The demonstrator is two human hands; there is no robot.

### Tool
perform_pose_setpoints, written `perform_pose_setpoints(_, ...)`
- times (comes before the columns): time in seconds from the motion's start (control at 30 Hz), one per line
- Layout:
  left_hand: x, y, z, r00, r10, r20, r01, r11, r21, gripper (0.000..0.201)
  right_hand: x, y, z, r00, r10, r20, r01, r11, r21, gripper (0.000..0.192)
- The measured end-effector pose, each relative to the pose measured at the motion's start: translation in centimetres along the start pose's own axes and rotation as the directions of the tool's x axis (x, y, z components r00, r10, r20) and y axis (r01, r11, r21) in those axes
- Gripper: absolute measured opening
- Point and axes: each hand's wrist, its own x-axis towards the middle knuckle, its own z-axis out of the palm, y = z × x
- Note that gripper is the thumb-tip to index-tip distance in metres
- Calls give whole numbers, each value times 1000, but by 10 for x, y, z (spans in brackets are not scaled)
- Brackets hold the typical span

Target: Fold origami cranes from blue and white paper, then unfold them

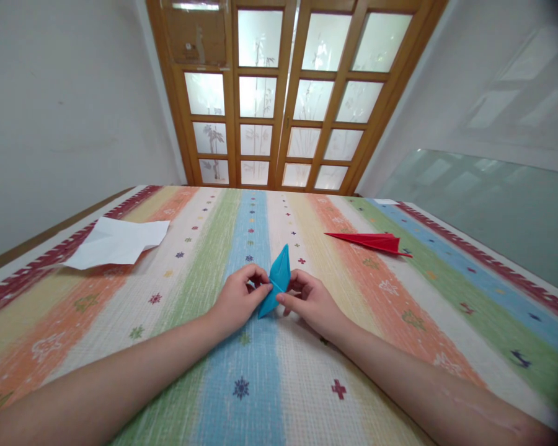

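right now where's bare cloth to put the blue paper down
Bare cloth lies between the white sheet and the left hand, and near the front edge between the forearms. Right of the right hand, below the red fold, is free too. It is crowded only around the blue paper.

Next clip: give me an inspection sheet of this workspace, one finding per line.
Surface: striped cloth with small motifs covers the table.
Job's things: folded blue paper, pointed, held at its middle.
Clutter: red folded paper lying far right; crumpled white sheet far left.
Grips: left hand and right hand both pinch the blue paper, one from each side.
Cables: nothing seen.
Surroundings: wooden door with frosted panes, plain walls, a glass panel at right.
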Motion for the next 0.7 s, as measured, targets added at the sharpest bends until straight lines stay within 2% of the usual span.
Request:
perform_pose_setpoints(0.07,-1,2,2,999,-17,46,20,998,-55,3,-1,0,1,1000,-23,7,23,1000,-1,30)
perform_pose_setpoints(0.2,-4,5,4,997,-54,64,64,983,-173,12,-1,1,-3,998,-65,9,65,998,-16,24)
perform_pose_setpoints(0.33,-5,8,3,994,-42,105,73,949,-306,26,-3,-2,-7,985,-172,-32,163,968,-190,22)
perform_pose_setpoints(0.43,-6,9,4,989,-25,148,79,925,-371,32,-6,-9,-6,955,-294,-48,259,899,-354,16)
perform_pose_setpoints(0.53,-4,8,5,981,-69,184,139,907,-398,34,-10,-14,-2,917,-394,-56,330,832,-446,12)
perform_pose_setpoints(0.63,-2,5,3,979,-101,177,166,899,-405,37,-12,-14,3,913,-398,-95,339,866,-366,2)
perform_pose_setpoints(0.7,0,1,2,978,-114,173,174,905,-389,38,-12,-10,4,933,-335,-128,304,928,-213,17)
